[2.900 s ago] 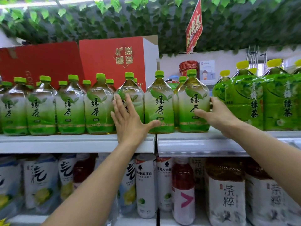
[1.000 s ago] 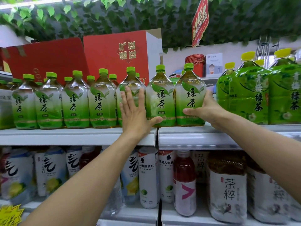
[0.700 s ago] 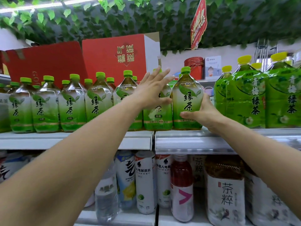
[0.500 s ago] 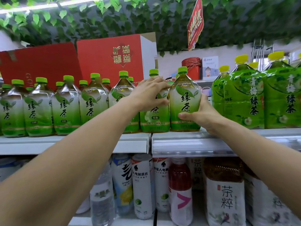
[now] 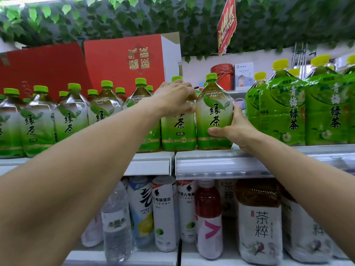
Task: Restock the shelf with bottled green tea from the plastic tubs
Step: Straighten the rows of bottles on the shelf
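Note:
A row of green tea bottles with light green caps stands on the upper white shelf (image 5: 221, 164). My right hand (image 5: 236, 129) holds the lower right side of the rightmost green tea bottle (image 5: 214, 116), thumb across its front. My left hand (image 5: 175, 99) grips the shoulder of the neighbouring green tea bottle (image 5: 178, 129), fingers curled over its top and hiding most of its cap. Both bottles stand upright, side by side, touching. No plastic tub is in view.
Darker green plum tea bottles (image 5: 282, 112) with yellow caps stand right of my right hand. Red cartons (image 5: 124, 62) sit behind the row. The lower shelf holds mixed drinks (image 5: 165, 214) and brown tea bottles (image 5: 259, 223). Fake ivy hangs overhead.
My left hand left the bottle it pressed flat, moved right and up, and curled over the shoulder of the second bottle from the right. My right hand stayed on the rightmost bottle.

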`<state>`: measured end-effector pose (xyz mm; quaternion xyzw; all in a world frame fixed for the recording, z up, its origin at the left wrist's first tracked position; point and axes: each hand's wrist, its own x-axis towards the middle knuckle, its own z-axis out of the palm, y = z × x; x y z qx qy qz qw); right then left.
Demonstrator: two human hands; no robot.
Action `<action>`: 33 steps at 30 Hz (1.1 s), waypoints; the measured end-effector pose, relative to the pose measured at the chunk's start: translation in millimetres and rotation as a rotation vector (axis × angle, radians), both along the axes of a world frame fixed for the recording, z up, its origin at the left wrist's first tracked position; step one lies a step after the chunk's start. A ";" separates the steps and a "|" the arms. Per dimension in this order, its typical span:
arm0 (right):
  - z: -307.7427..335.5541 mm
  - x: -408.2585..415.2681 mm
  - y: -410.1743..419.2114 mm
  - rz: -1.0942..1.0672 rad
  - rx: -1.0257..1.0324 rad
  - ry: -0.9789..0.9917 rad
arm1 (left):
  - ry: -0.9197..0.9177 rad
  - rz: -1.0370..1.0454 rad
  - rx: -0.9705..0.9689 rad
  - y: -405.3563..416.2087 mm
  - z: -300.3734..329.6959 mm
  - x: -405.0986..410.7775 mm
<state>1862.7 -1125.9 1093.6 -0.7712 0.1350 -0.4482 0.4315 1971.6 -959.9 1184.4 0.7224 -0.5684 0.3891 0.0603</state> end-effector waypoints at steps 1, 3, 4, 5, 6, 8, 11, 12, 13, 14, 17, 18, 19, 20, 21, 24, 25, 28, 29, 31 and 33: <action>0.0 0.0 0.4 -0.001 -0.002 0.003 | -0.030 0.038 0.025 -0.1 3.5 -0.9; 0.8 -0.4 0.8 0.003 -0.003 0.005 | -0.042 0.117 0.084 -1.0 6.5 0.1; 1.3 -0.9 1.5 0.008 0.000 0.006 | -0.018 0.146 0.115 -1.6 6.1 1.9; 1.5 -1.1 1.9 0.014 0.002 0.005 | 0.012 0.160 0.144 -2.2 4.7 3.8; 1.6 -1.5 2.5 0.020 0.006 0.005 | 0.040 0.164 0.164 -2.8 3.4 5.4; 1.3 -1.8 3.2 0.032 0.013 0.003 | 0.080 0.144 0.172 -4.0 3.4 6.9; 1.9 -3.2 5.0 0.041 0.013 -0.004 | 0.083 0.117 0.144 -6.0 3.8 6.6; 2.3 -3.7 5.8 0.043 0.017 -0.006 | 0.077 0.113 0.137 -6.5 3.4 6.6; 2.5 -4.1 6.4 0.045 0.019 -0.007 | 0.072 0.108 0.129 -6.9 2.8 7.2; 2.5 -4.2 6.7 0.045 0.019 -0.007 | 0.070 0.101 0.120 -7.4 1.8 7.9; 2.1 -3.9 6.9 0.031 0.010 -0.009 | 0.072 0.074 0.095 -9.5 -0.7 9.5; 2.2 -4.0 7.2 0.024 0.009 -0.009 | 0.075 0.069 0.092 -10.1 -0.9 9.2; 2.3 -4.0 7.5 0.018 0.008 -0.008 | 0.078 0.068 0.091 -10.3 -0.6 8.5; 2.6 -4.1 8.1 0.016 0.007 -0.007 | 0.080 0.068 0.090 -10.0 0.1 7.8; 2.7 -4.5 8.9 0.012 0.003 -0.005 | 0.080 0.068 0.086 -9.9 0.5 7.5; 2.8 -5.9 11.5 -0.013 -0.019 0.015 | 0.078 0.031 0.043 -7.1 -6.7 10.2; 2.6 -6.1 12.5 -0.023 -0.029 0.031 | 0.074 0.009 0.028 -4.4 -13.4 13.2; 2.0 -6.2 16.0 -0.048 -0.055 0.073 | 0.039 -0.019 0.028 9.2 -42.6 28.8; 2.1 -6.9 17.3 -0.052 -0.059 0.085 | 0.019 -0.019 0.034 13.6 -52.0 34.0; 2.6 -8.6 18.3 -0.058 -0.059 0.095 | -0.022 -0.027 0.021 17.7 -62.7 40.1; 2.6 -9.1 19.0 -0.057 -0.058 0.103 | -0.022 -0.025 -0.002 16.8 -63.6 40.5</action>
